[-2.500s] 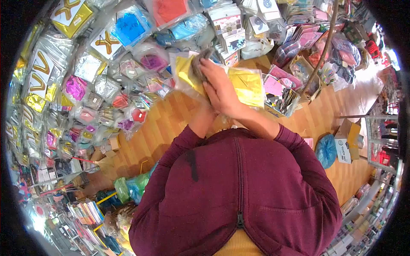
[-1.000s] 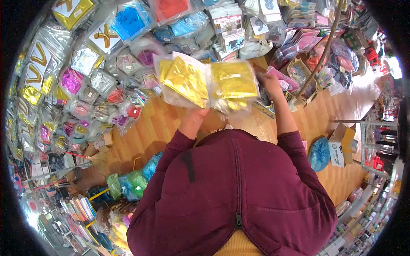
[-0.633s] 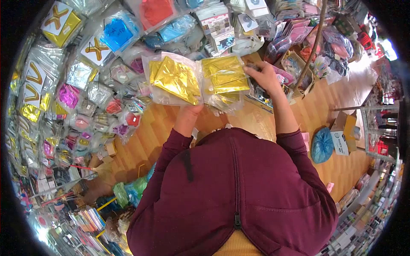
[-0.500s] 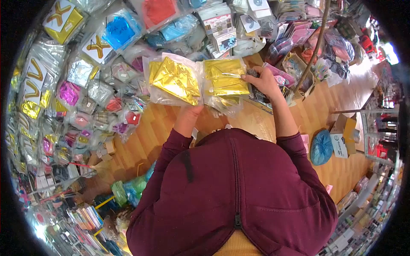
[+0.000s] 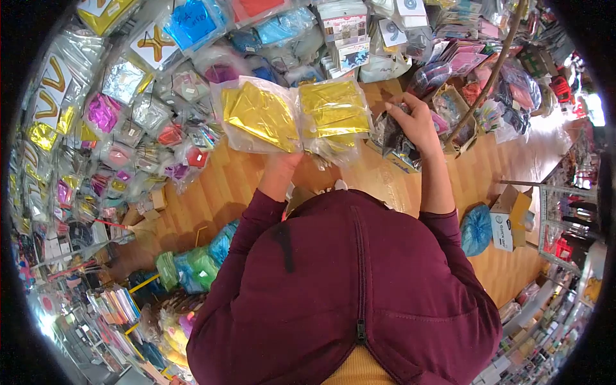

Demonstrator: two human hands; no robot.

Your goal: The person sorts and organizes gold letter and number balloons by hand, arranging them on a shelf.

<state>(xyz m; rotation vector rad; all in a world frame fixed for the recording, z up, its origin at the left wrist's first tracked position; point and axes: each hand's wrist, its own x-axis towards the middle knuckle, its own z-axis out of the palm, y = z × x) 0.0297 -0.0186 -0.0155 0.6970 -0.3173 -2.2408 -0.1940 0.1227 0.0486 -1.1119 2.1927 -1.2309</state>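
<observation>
Two clear plastic packets with folded shiny gold foil inside are spread side by side in front of me. My left hand [image 5: 287,165] grips them from below, its fingers mostly hidden behind the left gold foil packet [image 5: 258,119]. The right gold foil packet [image 5: 335,115] lies against it, with more clear plastic hanging beneath. My right hand [image 5: 416,122] is apart from the packets, to their right, thumb and fingers parted and no item visible in it. Below that hand is a box with dark packaged goods [image 5: 390,136].
Hanging bagged foil packets crowd the left and far side, with letter cards such as an X card [image 5: 153,45]. A thin pole [image 5: 491,80] slants at the right. On the wooden floor stand a blue bag [image 5: 476,230] and an open carton [image 5: 510,218].
My right hand has let go of the right gold foil packet and moved right, away from it. The packets in my left hand have shifted slightly left.
</observation>
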